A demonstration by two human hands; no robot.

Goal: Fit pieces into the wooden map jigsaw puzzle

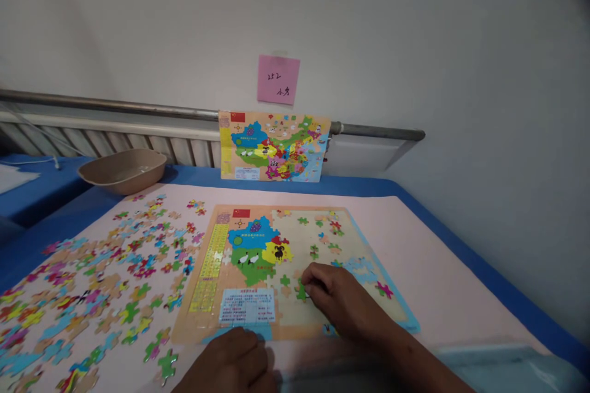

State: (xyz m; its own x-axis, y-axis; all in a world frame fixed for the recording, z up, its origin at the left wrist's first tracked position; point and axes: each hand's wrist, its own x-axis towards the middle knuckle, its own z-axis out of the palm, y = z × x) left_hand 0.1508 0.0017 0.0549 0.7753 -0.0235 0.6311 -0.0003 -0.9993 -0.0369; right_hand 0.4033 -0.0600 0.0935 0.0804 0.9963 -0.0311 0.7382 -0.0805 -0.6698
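A partly filled map jigsaw puzzle [249, 331] lies in its tray, its left side joined up and loose pieces scattered over the bare right side. Over that right side, my right hand [336, 298] is closed in a pinch, its fingertips at a green puzzle piece [302, 292]. My left hand [230, 363] rests at the tray's front edge with its fingers curled; whatever may be under them is hidden. Just right of the joined part sit pale green-and-tan pieces [286, 285]. A magenta piece [384, 290] lies farther right in the tray.
Many loose puzzle pieces [129, 310] spread over the pink surface at left. Behind stands a finished map picture [276, 147], leaning against a metal rail [378, 131]. A beige bowl [123, 175] stands back left. A pink note [278, 80] hangs on the wall.
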